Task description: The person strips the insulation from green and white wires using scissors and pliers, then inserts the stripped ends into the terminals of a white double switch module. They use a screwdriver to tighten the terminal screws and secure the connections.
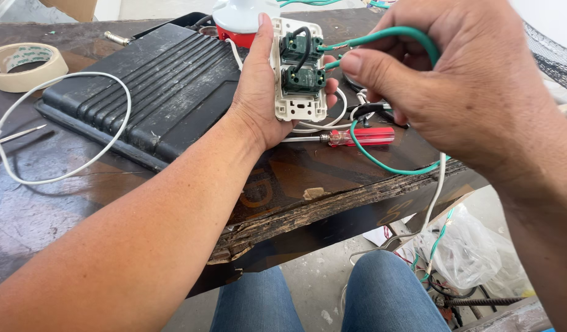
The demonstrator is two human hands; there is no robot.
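The left hand cups the light, rigid switch plate by its edges. Right hand fingers pinch the springy green wire (best gripped near its tip).

White switch plate w/ two green modules, back up, upright; green wire at its terminal.

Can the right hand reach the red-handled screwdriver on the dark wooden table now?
Probably yes, but not at once: the red-handled screwdriver lies uncovered just below the right hand, whose fingers pinch a green wire and would have to release it first.
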